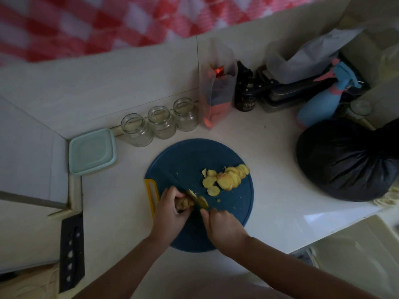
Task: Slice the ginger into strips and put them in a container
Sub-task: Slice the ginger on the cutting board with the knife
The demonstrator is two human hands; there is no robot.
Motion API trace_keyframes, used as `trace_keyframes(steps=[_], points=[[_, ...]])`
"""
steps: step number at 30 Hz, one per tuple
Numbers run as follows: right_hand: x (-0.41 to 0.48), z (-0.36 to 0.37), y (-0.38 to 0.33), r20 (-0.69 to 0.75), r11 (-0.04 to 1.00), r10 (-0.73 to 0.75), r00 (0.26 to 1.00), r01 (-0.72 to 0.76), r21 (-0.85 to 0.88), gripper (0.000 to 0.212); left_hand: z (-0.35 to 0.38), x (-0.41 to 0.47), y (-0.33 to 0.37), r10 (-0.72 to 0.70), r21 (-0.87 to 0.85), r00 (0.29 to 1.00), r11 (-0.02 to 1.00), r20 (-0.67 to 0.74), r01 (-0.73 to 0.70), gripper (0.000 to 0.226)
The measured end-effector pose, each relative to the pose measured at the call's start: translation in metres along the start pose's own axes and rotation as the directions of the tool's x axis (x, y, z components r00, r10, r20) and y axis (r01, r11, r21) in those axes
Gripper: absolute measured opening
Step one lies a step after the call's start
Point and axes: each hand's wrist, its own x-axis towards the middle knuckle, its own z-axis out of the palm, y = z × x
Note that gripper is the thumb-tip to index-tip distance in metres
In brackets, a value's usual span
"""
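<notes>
A round blue cutting board (194,156) with a yellow handle lies on the white counter. My left hand (172,210) grips a piece of ginger (183,203) at the board's near left. My right hand (222,225) holds a knife (195,197) whose blade lies against the ginger, its tip pointing to the far left. A heap of round ginger slices (226,178) sits on the board's right half. A pale green lidded container (91,152) stands on the counter to the left of the board.
Three open glass jars (160,123) line the wall behind the board. A clear packet (217,91), dark bottle (245,98), blue spray bottle (323,100) and black bag (345,160) crowd the right. A black knife holder (71,251) hangs at left.
</notes>
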Motion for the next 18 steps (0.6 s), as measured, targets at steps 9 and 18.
trace_keyframes(steps=[9, 18], points=[[0.005, 0.001, 0.003, 0.01, 0.995, 0.011, 1.0, -0.012, 0.099, 0.041, -0.001, 0.005, -0.004, -0.007, -0.048, 0.999, 0.999, 0.031, 0.009, 0.049], [0.016, 0.006, -0.007, 0.03, 0.99, 0.074, 0.997, -0.077, 0.118, 0.044, -0.008, 0.01, -0.001, 0.004, -0.019, 0.995, 1.0, 0.095, -0.002, 0.051]])
